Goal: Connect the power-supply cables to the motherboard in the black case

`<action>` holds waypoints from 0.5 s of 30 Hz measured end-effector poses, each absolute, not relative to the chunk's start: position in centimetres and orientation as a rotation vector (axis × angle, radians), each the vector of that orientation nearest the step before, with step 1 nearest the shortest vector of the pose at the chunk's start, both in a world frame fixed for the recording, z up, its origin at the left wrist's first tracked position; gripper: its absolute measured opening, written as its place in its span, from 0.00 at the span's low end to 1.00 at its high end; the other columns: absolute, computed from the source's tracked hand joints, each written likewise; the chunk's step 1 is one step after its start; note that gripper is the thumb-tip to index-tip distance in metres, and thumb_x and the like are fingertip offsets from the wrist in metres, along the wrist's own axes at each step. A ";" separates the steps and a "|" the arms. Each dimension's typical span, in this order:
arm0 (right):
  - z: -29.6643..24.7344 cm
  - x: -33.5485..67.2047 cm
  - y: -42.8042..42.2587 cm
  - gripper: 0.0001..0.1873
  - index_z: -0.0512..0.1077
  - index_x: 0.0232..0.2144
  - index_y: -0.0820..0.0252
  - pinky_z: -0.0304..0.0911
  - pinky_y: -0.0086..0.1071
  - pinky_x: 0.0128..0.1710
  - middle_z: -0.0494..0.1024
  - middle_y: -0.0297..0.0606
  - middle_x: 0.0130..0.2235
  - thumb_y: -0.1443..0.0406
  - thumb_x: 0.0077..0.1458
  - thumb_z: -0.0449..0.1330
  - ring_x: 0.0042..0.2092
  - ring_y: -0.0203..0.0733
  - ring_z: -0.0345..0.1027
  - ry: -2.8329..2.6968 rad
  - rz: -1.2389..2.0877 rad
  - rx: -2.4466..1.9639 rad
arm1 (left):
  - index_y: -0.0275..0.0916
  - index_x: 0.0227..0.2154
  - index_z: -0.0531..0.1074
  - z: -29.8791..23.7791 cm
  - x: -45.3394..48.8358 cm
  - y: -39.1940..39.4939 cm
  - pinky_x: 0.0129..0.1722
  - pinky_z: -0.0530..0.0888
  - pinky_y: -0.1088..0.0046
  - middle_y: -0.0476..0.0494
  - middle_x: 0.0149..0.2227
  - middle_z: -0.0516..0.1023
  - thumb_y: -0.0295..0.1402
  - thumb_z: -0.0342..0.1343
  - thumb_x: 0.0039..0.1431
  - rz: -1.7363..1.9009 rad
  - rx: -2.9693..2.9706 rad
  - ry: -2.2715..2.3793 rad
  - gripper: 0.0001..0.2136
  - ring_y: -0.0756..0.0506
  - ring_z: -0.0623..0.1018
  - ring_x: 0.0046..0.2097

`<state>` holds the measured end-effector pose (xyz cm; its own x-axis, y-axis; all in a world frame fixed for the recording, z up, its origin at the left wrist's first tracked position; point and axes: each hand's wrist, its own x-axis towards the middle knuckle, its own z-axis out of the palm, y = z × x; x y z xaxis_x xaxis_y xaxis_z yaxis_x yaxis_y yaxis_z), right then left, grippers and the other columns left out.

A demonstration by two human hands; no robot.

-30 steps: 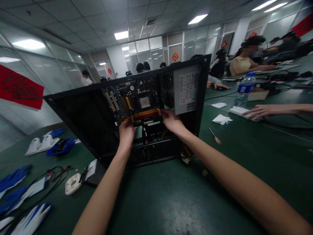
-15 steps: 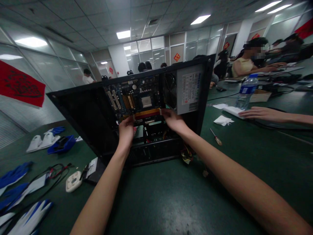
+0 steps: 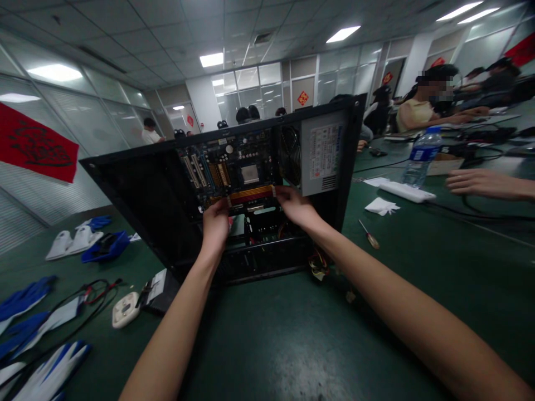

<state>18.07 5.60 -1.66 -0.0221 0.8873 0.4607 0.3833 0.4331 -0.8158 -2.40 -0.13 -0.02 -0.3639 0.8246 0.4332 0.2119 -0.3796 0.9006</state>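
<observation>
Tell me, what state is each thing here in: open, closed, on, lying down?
Computer case: standing, side open
Left hand: bare, at one end of the red-and-yellow strip
Right hand: bare, at its other end
Bottle: upright, capped
Screwdriver: lying, unheld
Blue tray: holding dark items
Gloves: lying, unworn
Ceiling lights: on

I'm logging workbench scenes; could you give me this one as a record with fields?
Left hand: fingers at left end of the yellow-and-red slots
Right hand: fingers at the slots' right end
Main object: black computer case, open side facing the camera
Inside: motherboard, power supply
Left of case: blue tray, gloves
Right of case: screwdriver, water bottle, another person's hand
Unclear: what the fingertips pinch, if anything
</observation>
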 end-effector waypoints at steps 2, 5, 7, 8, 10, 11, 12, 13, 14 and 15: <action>-1.7 18.1 5.7 0.19 0.77 0.50 0.63 0.64 0.41 0.58 0.81 0.47 0.51 0.71 0.61 0.52 0.55 0.48 0.74 -1.623 0.578 -1.127 | 0.36 0.36 0.82 -0.1 -2.6 0.0 0.54 0.74 0.61 0.43 0.39 0.85 0.25 0.51 0.46 1.786 1.418 1.376 0.17 0.39 0.81 0.48; -1.8 18.2 5.9 0.19 0.77 0.49 0.63 0.64 0.41 0.59 0.81 0.47 0.50 0.71 0.61 0.52 0.55 0.48 0.74 -1.645 0.574 -1.092 | 0.37 0.38 0.82 -0.3 -3.0 0.3 0.52 0.75 0.62 0.43 0.41 0.85 0.24 0.49 0.44 1.752 1.453 1.361 0.20 0.38 0.81 0.48; -1.9 18.0 5.8 0.19 0.76 0.51 0.62 0.65 0.42 0.58 0.81 0.47 0.50 0.70 0.61 0.52 0.54 0.48 0.74 -1.651 0.583 -1.094 | 0.37 0.39 0.81 -0.5 -3.2 0.5 0.50 0.75 0.62 0.42 0.41 0.85 0.24 0.49 0.45 1.727 1.501 1.367 0.21 0.38 0.81 0.48; -1.9 17.9 5.6 0.19 0.76 0.52 0.62 0.66 0.41 0.57 0.81 0.47 0.50 0.69 0.61 0.53 0.53 0.48 0.75 -1.650 0.576 -1.112 | 0.37 0.40 0.81 -0.6 -3.3 0.7 0.50 0.75 0.62 0.41 0.42 0.84 0.24 0.48 0.45 1.721 1.536 1.383 0.21 0.38 0.81 0.48; -1.9 17.7 5.0 0.20 0.74 0.54 0.62 0.67 0.41 0.55 0.80 0.47 0.52 0.68 0.62 0.54 0.53 0.49 0.75 -1.656 0.515 -1.162 | 0.36 0.40 0.81 -0.8 -3.4 1.0 0.51 0.75 0.61 0.39 0.43 0.83 0.25 0.49 0.47 1.731 1.614 1.449 0.20 0.38 0.80 0.48; -1.8 17.5 4.6 0.20 0.73 0.55 0.61 0.67 0.41 0.55 0.79 0.47 0.52 0.67 0.62 0.54 0.53 0.49 0.74 -1.677 0.463 -1.181 | 0.36 0.40 0.81 -0.9 -3.5 1.2 0.52 0.74 0.60 0.39 0.44 0.83 0.25 0.50 0.47 1.738 1.658 1.489 0.19 0.38 0.80 0.48; -1.6 17.4 4.1 0.20 0.72 0.56 0.60 0.67 0.40 0.55 0.78 0.47 0.53 0.66 0.62 0.55 0.54 0.49 0.73 -1.711 0.403 -1.196 | 0.35 0.40 0.81 -1.0 -3.5 1.3 0.53 0.73 0.60 0.38 0.45 0.82 0.25 0.51 0.47 1.740 1.705 1.527 0.19 0.37 0.79 0.49; -1.4 17.3 3.6 0.20 0.72 0.56 0.60 0.66 0.40 0.55 0.78 0.47 0.54 0.66 0.62 0.55 0.54 0.50 0.72 -1.755 0.345 -1.212 | 0.35 0.40 0.81 -1.0 -3.6 1.4 0.54 0.73 0.59 0.37 0.45 0.82 0.26 0.51 0.48 1.739 1.754 1.558 0.18 0.37 0.79 0.49; -1.1 17.3 3.1 0.21 0.71 0.57 0.61 0.66 0.40 0.54 0.78 0.47 0.54 0.66 0.63 0.55 0.54 0.50 0.72 -1.799 0.297 -1.236 | 0.34 0.40 0.81 -1.1 -3.6 1.5 0.55 0.72 0.58 0.36 0.45 0.81 0.26 0.51 0.48 1.730 1.801 1.579 0.17 0.37 0.78 0.50; -0.8 17.2 2.6 0.21 0.71 0.57 0.62 0.66 0.39 0.54 0.77 0.48 0.54 0.66 0.63 0.55 0.53 0.51 0.72 -1.836 0.260 -1.268 | 0.34 0.40 0.80 -1.1 -3.7 1.5 0.55 0.72 0.58 0.36 0.45 0.81 0.26 0.51 0.49 1.716 1.839 1.591 0.17 0.36 0.78 0.50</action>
<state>17.22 2.59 -0.81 -0.1079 0.8401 0.5315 0.6594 0.4606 -0.5942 -3.71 1.50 -1.10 -0.2278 0.7511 0.6197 0.5615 -0.4186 0.7138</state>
